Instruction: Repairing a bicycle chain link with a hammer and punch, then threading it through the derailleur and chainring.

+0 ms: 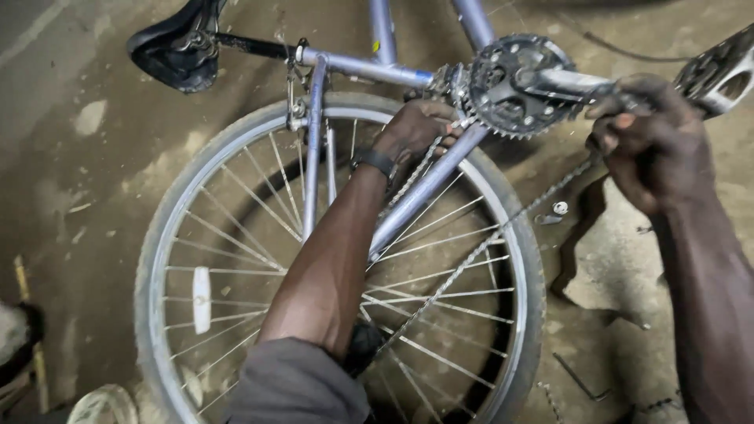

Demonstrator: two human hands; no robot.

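- Grey concrete floor [94, 157] carries an upturned bike; its saddle [177, 47] rests on the ground at 11 o'clock.
- Rear wheel [157, 259] fills the middle of the view, rim and spokes lying between the person's two forearms.
- Lilac frame [369, 69] runs from the saddle toward the chainring [514, 82] at 1 o'clock.
- Chain [471, 255] hangs slack from the chainring down toward 6 o'clock. The step in hand looks like seating it on the teeth.
- Right hand [656, 145], at 3 o'clock, is closed around the crank arm [573, 80] just inside the pedal [719, 71], forearm coming up from the lower right corner.
- Left hand [416, 129] reaches through over the wheel, wrist bent, fingers curled and pinching the chain just left of the chainring, beside the stay.
- Next move, by my reckoning, calls for turning the crank slowly while the left fingers keep clear of the teeth.
- Small hex key [581, 377] lies at 5 o'clock.
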